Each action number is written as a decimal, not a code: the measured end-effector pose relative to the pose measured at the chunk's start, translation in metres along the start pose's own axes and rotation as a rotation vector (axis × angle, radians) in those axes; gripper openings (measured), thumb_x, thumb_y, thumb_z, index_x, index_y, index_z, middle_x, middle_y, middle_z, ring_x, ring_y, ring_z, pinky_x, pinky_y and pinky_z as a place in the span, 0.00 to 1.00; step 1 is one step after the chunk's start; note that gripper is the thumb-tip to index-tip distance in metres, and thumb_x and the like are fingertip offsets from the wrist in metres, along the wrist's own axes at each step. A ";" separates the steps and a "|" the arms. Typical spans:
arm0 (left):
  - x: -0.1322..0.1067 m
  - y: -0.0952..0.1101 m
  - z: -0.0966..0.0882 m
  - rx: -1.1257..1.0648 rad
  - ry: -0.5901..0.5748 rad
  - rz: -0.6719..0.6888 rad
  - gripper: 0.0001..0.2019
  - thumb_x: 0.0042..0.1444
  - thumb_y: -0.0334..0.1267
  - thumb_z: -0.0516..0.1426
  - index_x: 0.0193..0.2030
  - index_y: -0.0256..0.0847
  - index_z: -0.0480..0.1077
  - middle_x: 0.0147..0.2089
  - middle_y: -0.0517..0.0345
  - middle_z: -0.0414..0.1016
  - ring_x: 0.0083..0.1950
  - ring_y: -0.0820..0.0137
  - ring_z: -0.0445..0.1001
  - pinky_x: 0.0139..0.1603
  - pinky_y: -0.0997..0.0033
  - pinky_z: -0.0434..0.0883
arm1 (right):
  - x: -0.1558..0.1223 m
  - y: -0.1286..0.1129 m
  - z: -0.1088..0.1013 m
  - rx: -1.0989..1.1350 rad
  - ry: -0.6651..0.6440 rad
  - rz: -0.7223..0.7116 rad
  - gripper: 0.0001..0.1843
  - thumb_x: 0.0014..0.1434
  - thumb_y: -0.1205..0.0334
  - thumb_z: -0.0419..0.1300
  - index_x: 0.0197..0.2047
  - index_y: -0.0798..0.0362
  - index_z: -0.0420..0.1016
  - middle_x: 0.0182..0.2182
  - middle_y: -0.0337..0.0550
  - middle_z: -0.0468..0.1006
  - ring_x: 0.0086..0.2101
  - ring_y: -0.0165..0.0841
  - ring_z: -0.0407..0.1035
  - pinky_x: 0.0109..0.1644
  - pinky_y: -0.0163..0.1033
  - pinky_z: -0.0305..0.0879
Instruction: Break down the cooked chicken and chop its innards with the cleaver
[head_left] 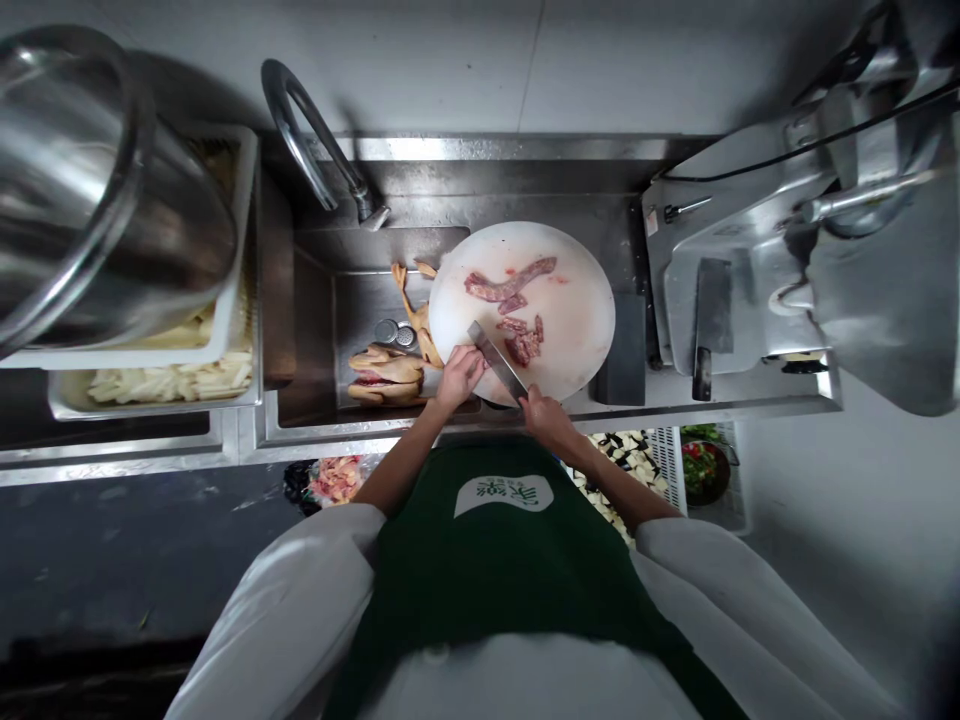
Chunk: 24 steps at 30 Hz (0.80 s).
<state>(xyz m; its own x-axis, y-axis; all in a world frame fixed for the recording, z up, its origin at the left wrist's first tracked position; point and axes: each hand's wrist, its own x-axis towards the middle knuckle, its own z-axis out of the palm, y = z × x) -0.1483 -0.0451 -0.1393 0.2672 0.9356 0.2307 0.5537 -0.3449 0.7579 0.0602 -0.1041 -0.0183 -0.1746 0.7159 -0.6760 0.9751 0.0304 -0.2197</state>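
Observation:
A round white cutting board (581,320) spans the sink edge in front of me. My right hand (545,418) is wrapped round the handle of a cleaver (496,362), whose blade points up and left over the board. My left hand (460,377) is at the board's lower left edge, close to the blade, with its fingers curled together; what they hold, if anything, is hidden. Beyond the blade lie a long strip of raw bony meat (514,284) and a small heap of chopped meat pieces (523,340).
Plucked whole birds (386,375) lie in the sink (315,330) at left, beneath a curved faucet (307,140). A second cleaver (711,315) rests at right beside a metal machine (870,220). A large steel pot (112,200) stands at far left, above cut pale strips (176,378).

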 end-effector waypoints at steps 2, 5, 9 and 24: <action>0.000 -0.001 0.000 0.007 -0.009 0.001 0.09 0.70 0.38 0.52 0.44 0.40 0.73 0.47 0.46 0.75 0.52 0.61 0.71 0.58 0.56 0.72 | 0.000 0.003 -0.001 0.010 0.013 -0.009 0.17 0.78 0.60 0.41 0.58 0.61 0.63 0.42 0.59 0.82 0.45 0.45 0.80 0.45 0.39 0.67; 0.000 -0.001 0.001 0.024 0.002 0.005 0.09 0.70 0.37 0.53 0.44 0.39 0.73 0.48 0.46 0.75 0.52 0.61 0.71 0.58 0.56 0.72 | -0.001 0.000 -0.005 -0.020 0.022 -0.023 0.15 0.76 0.64 0.44 0.59 0.61 0.63 0.42 0.60 0.82 0.46 0.45 0.79 0.45 0.39 0.67; -0.002 0.000 0.004 0.032 -0.001 0.000 0.08 0.70 0.36 0.53 0.44 0.40 0.73 0.47 0.46 0.74 0.52 0.62 0.71 0.57 0.58 0.72 | -0.002 -0.005 -0.002 -0.020 0.028 -0.019 0.16 0.75 0.67 0.44 0.61 0.62 0.62 0.43 0.60 0.82 0.47 0.45 0.79 0.46 0.40 0.68; 0.143 0.134 -0.084 0.209 0.073 0.358 0.33 0.71 0.55 0.51 0.76 0.44 0.52 0.80 0.43 0.41 0.81 0.43 0.38 0.76 0.27 0.42 | -0.010 -0.010 -0.004 -0.076 0.036 -0.074 0.21 0.74 0.71 0.40 0.66 0.71 0.56 0.42 0.65 0.81 0.45 0.44 0.79 0.46 0.39 0.68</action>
<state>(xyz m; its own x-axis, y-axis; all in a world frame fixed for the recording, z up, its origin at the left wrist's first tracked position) -0.1025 0.0488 0.0463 0.4193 0.7540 0.5057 0.5859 -0.6502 0.4837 0.0532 -0.1088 -0.0067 -0.2425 0.7344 -0.6339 0.9676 0.1354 -0.2132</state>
